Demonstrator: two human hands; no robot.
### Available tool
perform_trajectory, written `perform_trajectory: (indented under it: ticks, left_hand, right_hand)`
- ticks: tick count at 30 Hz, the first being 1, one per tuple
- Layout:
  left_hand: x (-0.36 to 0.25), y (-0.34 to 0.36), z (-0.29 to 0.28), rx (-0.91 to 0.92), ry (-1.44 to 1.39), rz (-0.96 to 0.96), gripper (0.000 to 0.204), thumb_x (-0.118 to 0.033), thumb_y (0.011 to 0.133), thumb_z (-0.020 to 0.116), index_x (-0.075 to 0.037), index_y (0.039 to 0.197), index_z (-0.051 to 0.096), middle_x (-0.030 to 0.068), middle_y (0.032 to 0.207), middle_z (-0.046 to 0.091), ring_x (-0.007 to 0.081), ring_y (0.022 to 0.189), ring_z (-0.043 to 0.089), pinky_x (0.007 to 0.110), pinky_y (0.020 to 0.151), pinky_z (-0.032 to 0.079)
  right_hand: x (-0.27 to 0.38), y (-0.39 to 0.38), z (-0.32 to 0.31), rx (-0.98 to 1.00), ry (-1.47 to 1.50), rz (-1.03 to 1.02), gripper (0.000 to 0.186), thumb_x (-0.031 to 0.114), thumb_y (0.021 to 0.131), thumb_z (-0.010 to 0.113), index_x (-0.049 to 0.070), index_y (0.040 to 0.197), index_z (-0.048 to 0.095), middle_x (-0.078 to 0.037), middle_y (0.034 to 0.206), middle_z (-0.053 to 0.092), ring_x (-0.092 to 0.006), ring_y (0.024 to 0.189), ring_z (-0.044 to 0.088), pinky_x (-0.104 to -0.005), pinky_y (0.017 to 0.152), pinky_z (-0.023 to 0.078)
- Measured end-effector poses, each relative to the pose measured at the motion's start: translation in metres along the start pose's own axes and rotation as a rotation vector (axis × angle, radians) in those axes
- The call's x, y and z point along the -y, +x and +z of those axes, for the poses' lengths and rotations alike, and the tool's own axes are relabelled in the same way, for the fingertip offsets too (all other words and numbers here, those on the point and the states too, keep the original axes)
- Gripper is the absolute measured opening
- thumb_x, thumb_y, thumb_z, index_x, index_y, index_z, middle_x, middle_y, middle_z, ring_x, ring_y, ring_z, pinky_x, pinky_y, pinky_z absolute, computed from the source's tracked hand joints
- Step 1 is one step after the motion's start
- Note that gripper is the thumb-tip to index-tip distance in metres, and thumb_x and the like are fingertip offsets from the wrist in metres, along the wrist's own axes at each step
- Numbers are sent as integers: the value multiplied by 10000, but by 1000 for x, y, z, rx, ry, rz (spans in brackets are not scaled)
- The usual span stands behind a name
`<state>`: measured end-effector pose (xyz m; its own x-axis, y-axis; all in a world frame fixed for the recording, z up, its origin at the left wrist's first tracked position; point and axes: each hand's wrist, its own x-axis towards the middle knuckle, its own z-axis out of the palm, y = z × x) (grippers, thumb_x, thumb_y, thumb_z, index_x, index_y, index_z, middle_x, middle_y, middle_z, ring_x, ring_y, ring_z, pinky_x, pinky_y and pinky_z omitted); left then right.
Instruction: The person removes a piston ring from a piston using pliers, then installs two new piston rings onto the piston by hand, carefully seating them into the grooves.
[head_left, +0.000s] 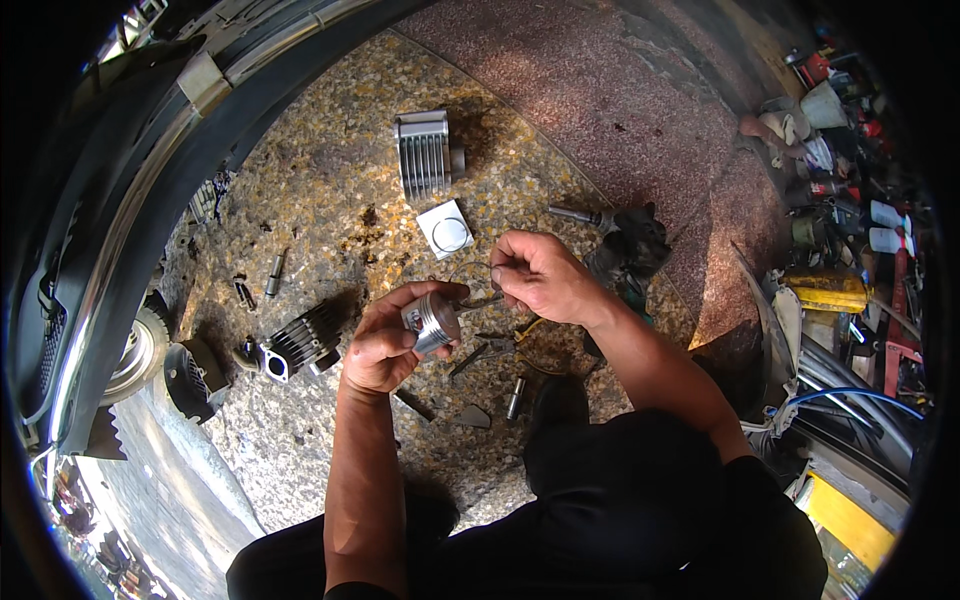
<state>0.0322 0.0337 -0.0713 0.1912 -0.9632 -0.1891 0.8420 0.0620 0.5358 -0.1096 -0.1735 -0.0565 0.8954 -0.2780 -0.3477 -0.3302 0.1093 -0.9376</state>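
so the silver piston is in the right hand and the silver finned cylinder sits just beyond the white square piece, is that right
Not quite: the head view shows the silver piston in the left hand. The silver finned cylinder does sit just beyond the white square piece.

The piston point(437, 326) is bright silver, striped by darker ring grooves; the thin piston ring point(468, 264) looks dark. The upper finned engine cylinder point(424, 158) is pale silver-grey, banded with dark lines between fins, while the lower finned cylinder point(305, 337) is blackened, with a lighter grey end face. The square packet point(430, 222) is white, marked with a dark circle. The stone-chip floor point(340, 170) is mottled tan, yellow-brown and white, bordering speckled reddish paving point(580, 80). The trousers point(630, 465) are black, the hose point(868, 397) blue and the container point(825, 292) yellow.
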Motion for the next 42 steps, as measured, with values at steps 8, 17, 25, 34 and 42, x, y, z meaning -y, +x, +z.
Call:
perform_trajectory:
  ticks: [8,17,25,34,42]
  left_hand:
    - [1,-1,-1,-64,60,-11,704,-136,705,649,91,1353,494,316,1351,527,326,929,676,360,765,593]
    - [4,-18,-10,-201,77,-43,726,-102,672,624,110,1349,469,232,1287,600,291,942,691,344,759,593]
    - [8,-41,-16,-272,-36,52,762,-180,685,689,139,1339,463,275,1189,618,322,904,691,363,754,599]
    - [6,-39,-20,-278,-74,83,745,-125,665,610,128,1349,457,246,1229,617,321,914,691,371,762,598]
    - [4,-20,-14,-239,-44,69,782,-196,705,705,145,1358,440,295,1303,569,337,896,688,368,754,611]
  right_hand:
    - [-1,0,-6,105,172,104,61,55,971,552,17,937,585,-38,757,637,-89,622,608,-238,522,476]
    - [-48,57,4,-74,-882,-143,157,114,879,659,29,991,590,-147,910,647,-311,749,657,-412,656,528]
    - [-73,91,20,132,-1227,-202,152,58,872,555,23,1015,588,-230,1025,606,-395,967,644,-473,829,540]
    - [-69,62,-17,-245,-1131,-494,105,-20,774,694,7,851,628,-103,847,596,-217,634,614,-366,506,535]
    - [-83,46,-17,-225,-945,-511,109,5,768,684,55,853,636,-98,878,633,-265,706,662,-408,591,527]
